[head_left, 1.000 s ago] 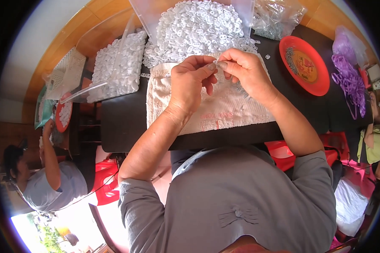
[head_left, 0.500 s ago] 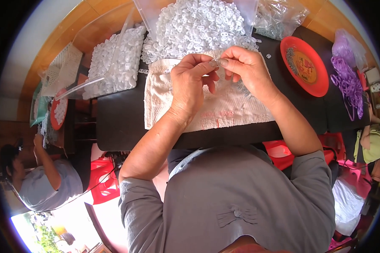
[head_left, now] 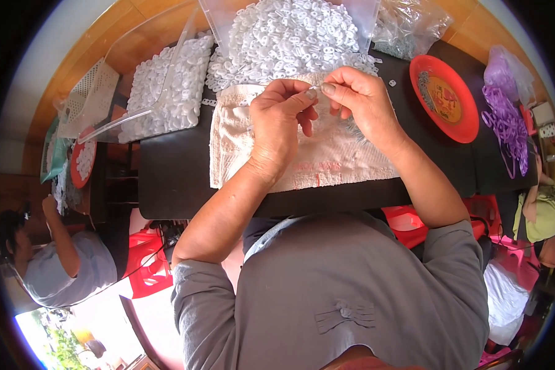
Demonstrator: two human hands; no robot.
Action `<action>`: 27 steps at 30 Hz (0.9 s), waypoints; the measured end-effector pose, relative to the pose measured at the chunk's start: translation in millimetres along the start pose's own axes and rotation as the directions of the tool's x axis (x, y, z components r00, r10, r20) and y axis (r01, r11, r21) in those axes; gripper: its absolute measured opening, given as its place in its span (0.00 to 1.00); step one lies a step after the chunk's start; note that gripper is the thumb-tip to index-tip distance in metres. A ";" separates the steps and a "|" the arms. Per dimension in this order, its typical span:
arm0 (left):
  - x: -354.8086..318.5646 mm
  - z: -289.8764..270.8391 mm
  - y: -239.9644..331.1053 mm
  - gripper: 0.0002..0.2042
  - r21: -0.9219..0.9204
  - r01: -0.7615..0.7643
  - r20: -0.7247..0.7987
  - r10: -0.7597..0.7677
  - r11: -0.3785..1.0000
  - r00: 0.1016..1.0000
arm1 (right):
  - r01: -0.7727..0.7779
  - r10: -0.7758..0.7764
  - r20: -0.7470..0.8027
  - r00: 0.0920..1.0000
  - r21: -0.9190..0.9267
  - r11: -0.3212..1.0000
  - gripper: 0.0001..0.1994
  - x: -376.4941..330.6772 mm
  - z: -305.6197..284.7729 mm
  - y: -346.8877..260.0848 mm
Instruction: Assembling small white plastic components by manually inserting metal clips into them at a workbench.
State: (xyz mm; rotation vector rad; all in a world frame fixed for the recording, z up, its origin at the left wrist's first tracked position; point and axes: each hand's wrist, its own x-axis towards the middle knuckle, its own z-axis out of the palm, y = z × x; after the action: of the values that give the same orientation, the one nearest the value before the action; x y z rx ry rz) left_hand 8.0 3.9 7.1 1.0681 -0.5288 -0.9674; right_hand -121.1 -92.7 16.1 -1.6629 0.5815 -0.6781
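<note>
The person's two bare hands [head_left: 280, 117] [head_left: 359, 103], white plastic pieces [head_left: 293, 37] too many to count, two clear bins [head_left: 366, 28], one beige cloth [head_left: 317, 151], two red dishes [head_left: 466, 110], one white basket [head_left: 91, 98], one purple ribbon tangle [head_left: 505, 123]

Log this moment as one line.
left hand: pinches small white piece; right hand: pinched beside it, contents unclear; beneath: beige cloth; beyond: heap of white pieces; right: red plate
</note>
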 end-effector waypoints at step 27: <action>-7.8 -1.3 -9.0 0.03 0.059 -0.064 -0.082 0.069 0.996 0.994 | 0.100 -0.097 -0.056 0.994 0.050 0.994 0.04 -4.6 26.5 14.1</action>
State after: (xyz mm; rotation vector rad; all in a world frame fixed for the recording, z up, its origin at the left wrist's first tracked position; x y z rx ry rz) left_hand 1.6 9.9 -1.0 1.1294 -0.5217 -0.8501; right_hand -105.8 -73.9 -2.1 -1.6365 0.5182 -0.8054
